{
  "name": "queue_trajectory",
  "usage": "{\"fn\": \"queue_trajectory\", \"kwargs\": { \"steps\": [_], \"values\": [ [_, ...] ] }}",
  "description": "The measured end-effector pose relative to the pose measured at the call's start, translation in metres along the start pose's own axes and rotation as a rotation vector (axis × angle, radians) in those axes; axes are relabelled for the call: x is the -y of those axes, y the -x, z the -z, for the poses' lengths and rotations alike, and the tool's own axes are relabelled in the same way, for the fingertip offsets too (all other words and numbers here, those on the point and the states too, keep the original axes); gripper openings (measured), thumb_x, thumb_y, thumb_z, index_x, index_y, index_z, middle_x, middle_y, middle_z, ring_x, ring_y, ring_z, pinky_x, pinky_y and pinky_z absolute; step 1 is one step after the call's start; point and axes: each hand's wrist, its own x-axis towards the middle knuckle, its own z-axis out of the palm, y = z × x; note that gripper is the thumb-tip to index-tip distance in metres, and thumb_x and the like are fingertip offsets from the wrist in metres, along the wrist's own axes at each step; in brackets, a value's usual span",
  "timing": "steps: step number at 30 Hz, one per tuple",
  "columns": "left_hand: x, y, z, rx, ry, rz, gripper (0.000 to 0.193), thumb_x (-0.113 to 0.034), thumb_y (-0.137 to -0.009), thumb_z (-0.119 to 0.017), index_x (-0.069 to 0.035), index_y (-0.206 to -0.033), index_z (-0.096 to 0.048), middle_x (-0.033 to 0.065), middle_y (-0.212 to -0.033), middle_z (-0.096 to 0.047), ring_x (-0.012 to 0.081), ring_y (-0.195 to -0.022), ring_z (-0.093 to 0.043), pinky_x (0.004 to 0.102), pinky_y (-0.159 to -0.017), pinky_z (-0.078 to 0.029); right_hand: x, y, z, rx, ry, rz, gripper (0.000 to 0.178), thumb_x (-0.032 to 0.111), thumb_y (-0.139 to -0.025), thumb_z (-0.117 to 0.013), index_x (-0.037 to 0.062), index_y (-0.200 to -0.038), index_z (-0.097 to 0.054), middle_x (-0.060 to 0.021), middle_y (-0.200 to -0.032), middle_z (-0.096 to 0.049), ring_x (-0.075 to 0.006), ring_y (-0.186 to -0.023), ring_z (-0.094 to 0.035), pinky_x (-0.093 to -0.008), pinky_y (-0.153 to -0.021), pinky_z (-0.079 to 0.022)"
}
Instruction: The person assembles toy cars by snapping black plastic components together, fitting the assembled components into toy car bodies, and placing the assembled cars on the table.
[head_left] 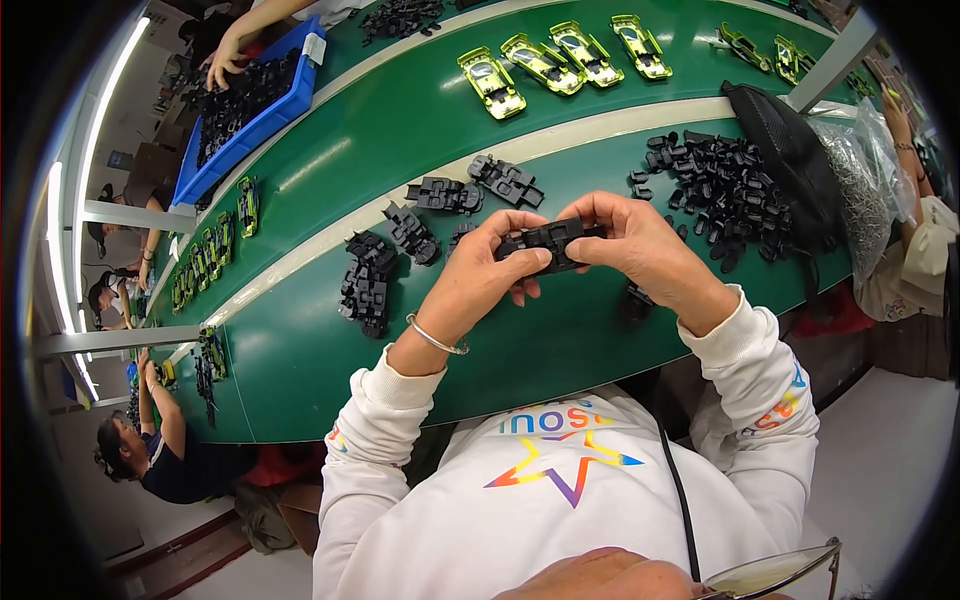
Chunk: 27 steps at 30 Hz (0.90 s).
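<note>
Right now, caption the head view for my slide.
Left hand and right hand hold a black toy-car chassis over a green conveyor.

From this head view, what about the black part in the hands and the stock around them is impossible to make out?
- Black chassis part: its middle and ends are covered by the left hand and right hand.
- Small black piece on the green table: partly hidden behind the right wrist.
- Clear bag: its contents are too small to identify.
- Blue bin: its dark parts blur together.
</note>
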Motion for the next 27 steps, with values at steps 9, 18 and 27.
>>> {"fn": "queue_trajectory", "kwargs": {
  "steps": [9,18,27],
  "values": [
    [-0.003,0.010,-0.012,-0.012,-0.176,-0.117,0.031,-0.021,-0.099,-0.060,0.000,-0.121,-0.054,0.0052,-0.084,-0.062,0.0089,-0.059,-0.062,0.0204,-0.048,-0.047,-0.004,0.001,-0.001,-0.007,0.053,0.039,0.029,0.001,-0.084,-0.068,-0.0017,-0.111,-0.060,-0.0049,-0.100,-0.065,-0.0096,-0.085,-0.062,-0.0246,-0.076,-0.052],
    [-0.012,0.007,-0.017,-0.057,-0.295,-0.099,0.032,-0.022,-0.096,-0.061,0.001,-0.116,-0.052,0.0086,-0.079,-0.066,0.0120,-0.049,-0.057,0.0258,-0.043,-0.042,-0.005,0.000,0.005,0.049,-0.057,-0.021,0.030,0.004,-0.085,-0.070,-0.0005,-0.113,-0.059,-0.0058,-0.103,-0.066,-0.0111,-0.089,-0.064,-0.0253,-0.079,-0.052],
    [0.006,-0.012,0.008,-0.053,-0.280,-0.124,0.028,-0.023,-0.094,-0.065,-0.004,-0.113,-0.059,-0.0004,-0.084,-0.060,0.0050,-0.065,-0.053,0.0204,-0.054,-0.041,-0.014,0.003,0.030,0.036,0.038,0.083,0.050,0.010,-0.091,-0.066,0.0004,-0.138,-0.052,-0.0089,-0.123,-0.060,-0.0129,-0.110,-0.058,-0.0281,-0.097,-0.047]
  ]
}}
